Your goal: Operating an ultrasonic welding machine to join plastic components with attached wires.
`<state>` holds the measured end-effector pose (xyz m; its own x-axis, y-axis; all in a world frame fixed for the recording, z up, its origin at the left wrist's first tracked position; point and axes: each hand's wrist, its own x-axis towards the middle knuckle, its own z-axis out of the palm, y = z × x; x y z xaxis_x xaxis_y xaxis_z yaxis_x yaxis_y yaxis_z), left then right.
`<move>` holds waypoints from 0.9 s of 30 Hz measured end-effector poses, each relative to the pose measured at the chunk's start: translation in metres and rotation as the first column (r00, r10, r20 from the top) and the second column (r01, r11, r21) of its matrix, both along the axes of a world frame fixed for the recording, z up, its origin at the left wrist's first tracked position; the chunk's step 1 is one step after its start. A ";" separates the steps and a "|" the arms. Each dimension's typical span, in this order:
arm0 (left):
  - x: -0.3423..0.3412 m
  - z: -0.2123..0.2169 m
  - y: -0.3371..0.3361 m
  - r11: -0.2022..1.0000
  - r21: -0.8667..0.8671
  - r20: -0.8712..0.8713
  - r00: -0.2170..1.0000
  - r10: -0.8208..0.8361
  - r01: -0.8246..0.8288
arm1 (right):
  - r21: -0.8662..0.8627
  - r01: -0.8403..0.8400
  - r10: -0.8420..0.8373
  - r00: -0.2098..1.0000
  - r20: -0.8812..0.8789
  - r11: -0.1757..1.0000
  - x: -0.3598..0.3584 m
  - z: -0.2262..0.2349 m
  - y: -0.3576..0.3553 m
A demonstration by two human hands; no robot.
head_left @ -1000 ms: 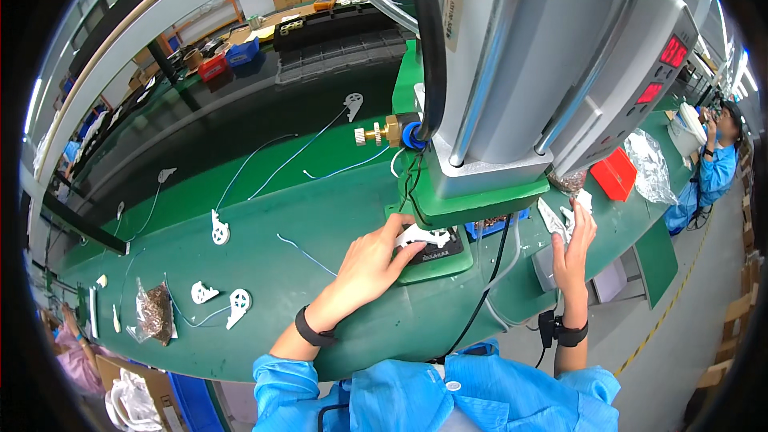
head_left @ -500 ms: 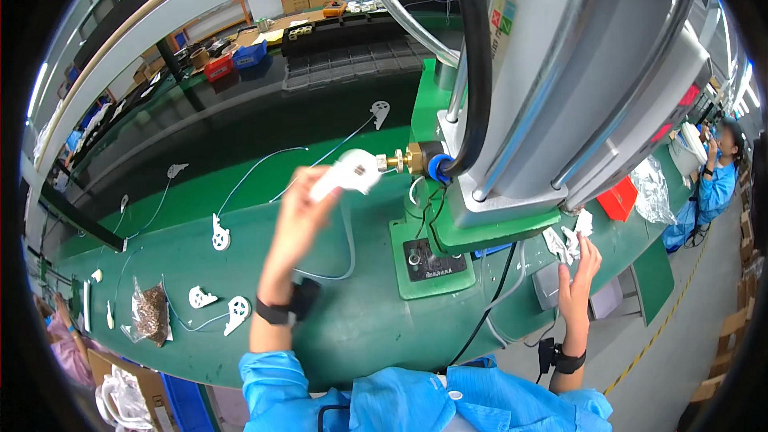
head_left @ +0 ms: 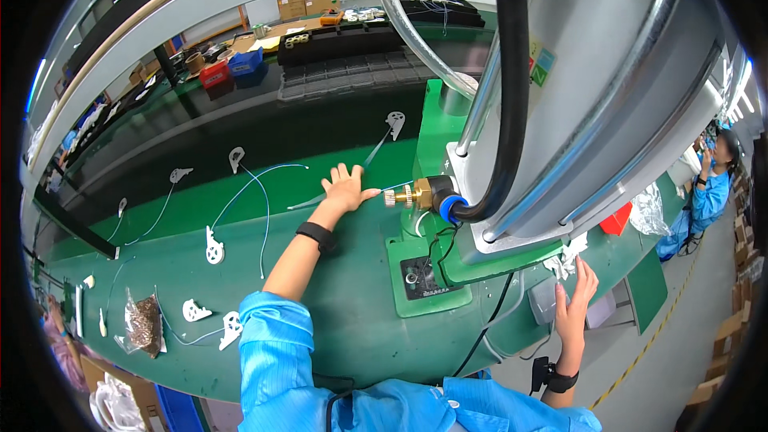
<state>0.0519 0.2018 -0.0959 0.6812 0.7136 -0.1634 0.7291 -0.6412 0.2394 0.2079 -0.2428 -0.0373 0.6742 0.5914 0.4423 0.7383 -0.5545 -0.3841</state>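
Note:
My left hand [head_left: 346, 190] reaches out over the far side of the green bench with fingers and thumb spread. A thin cable passes under or beside its fingers, blurred, running toward a white disc-shaped part [head_left: 395, 124] on the dark strip behind. Whether the fingers touch that cable is unclear. Another white part [head_left: 237, 158] lies further left, with a blue cable trailing from it. Beside the grey machine, my right hand [head_left: 573, 304] is open, its fingertips near a pile of small white pieces [head_left: 566, 260]. A brass fitting [head_left: 406, 195] sticks out just right of my left hand.
The machine's grey column [head_left: 592, 96] rises on a green base with a black control panel [head_left: 428, 276]. More white cabled parts [head_left: 214, 250] and a bag of brown bits [head_left: 145, 325] lie at left. A red bin [head_left: 616, 220] and a seated person [head_left: 708, 192] are at right.
My left hand no longer holds the white part; it has moved slightly right and is spread. A white part now lies on the dark strip to the left. My right hand has barely moved.

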 end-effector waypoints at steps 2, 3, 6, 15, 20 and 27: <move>-0.006 -0.034 0.011 0.989 -0.065 0.223 0.968 -0.118 0.136 | 0.024 0.019 -0.018 1.000 -0.015 1.000 -0.002 -0.004 -0.005; -0.006 -0.057 0.019 0.983 0.010 0.267 0.947 -0.178 0.183 | 0.026 0.022 -0.021 0.999 -0.032 0.999 -0.002 -0.006 -0.006; 0.000 -0.045 0.000 0.982 0.136 0.268 0.950 -0.163 0.130 | 0.018 0.041 -0.040 0.998 -0.057 0.999 -0.001 -0.011 -0.014; -0.016 0.033 -0.022 0.970 0.098 0.482 0.843 -0.241 0.221 | 0.020 0.042 -0.041 0.998 -0.042 0.999 -0.004 -0.008 -0.020; -0.071 0.094 -0.069 0.967 0.027 0.708 0.678 -0.197 0.253 | 0.049 0.032 -0.031 0.999 -0.029 0.998 -0.006 -0.009 -0.021; -0.261 0.140 -0.185 0.735 -0.658 0.288 0.957 0.044 0.164 | 0.087 -0.061 0.067 0.996 -0.058 0.994 -0.003 -0.022 -0.011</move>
